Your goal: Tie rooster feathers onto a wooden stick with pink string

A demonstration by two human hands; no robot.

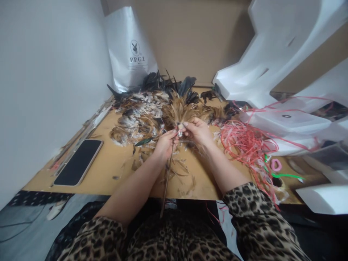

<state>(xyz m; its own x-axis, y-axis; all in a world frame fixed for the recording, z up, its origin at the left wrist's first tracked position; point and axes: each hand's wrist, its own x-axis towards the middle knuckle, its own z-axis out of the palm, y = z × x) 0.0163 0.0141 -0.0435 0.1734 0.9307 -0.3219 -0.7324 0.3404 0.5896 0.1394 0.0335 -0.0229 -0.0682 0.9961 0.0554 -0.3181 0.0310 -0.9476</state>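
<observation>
My left hand (165,144) is closed, its fingertips pinched around the upper end of a thin brown stick (166,181) that slants down toward my lap. Beside it, my right hand (200,133) pinches the pale base of a fan of golden-brown feathers (177,110). The fingertips of both hands almost meet there, and the fan spreads away from me. Whether the feathers are fixed to the stick cannot be seen. Around my hands lie heaped loose feathers (138,119), brown and whitish, with long black feathers (186,87) behind them.
A dark-screened phone (78,163) lies at the left on the wooden table (114,174). Tangled red plastic string (241,141) is piled at the right, near a pink ring (276,165) and white machine housings (293,119). A silver-white bag (130,50) stands behind the feathers.
</observation>
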